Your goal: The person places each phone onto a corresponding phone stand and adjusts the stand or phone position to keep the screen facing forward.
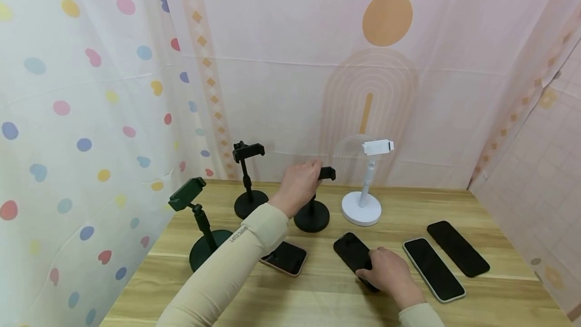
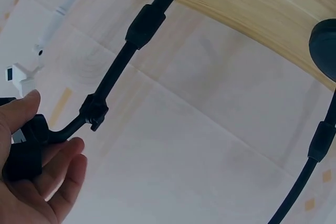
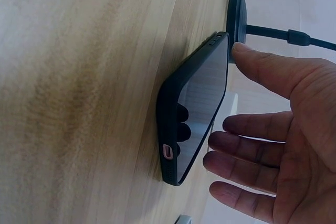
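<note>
One black, round-based phone stand [image 1: 311, 217] is gripped by your left hand [image 1: 297, 184]; toward five o'clock, your right hand [image 1: 389, 272] hovers wide over a black rectangular phone [image 1: 351, 251].

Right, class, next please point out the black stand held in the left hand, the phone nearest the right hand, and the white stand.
Held black stand [image 2: 115, 71]: left wrist view, on its pole.
Nearest phone [image 1: 353, 252]: head view, on its dark screen.
White stand [image 1: 368, 179]: head view, on its pole.

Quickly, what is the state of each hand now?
Left hand: closed, holding a black phone stand by its clamp.
Right hand: open over a black phone.
</note>
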